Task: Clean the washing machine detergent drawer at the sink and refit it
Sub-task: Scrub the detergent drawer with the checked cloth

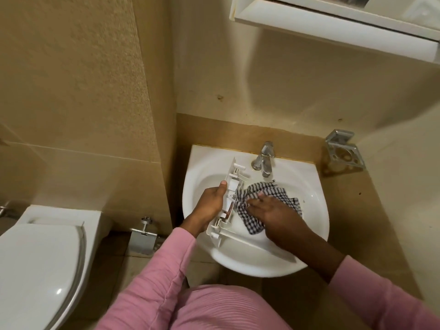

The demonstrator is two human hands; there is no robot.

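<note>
The white plastic detergent drawer [229, 198] stands on its long edge inside the white sink [316, 225], tilted from the back left rim down to the front. My left hand [210, 206] grips its outer left side, thumb on top. A black-and-white checked cloth [271, 194] lies bunched against the drawer's inner face. My right hand [276, 216] presses on the cloth with fingers spread over it. Part of the drawer's lower edge is hidden under my right forearm.
A chrome tap [264, 159] stands at the sink's back, no water running. A metal holder [344, 151] is fixed to the wall at the right. A toilet [40, 265] and a roll holder [142, 241] are at the left. A white cabinet [333, 22] hangs overhead.
</note>
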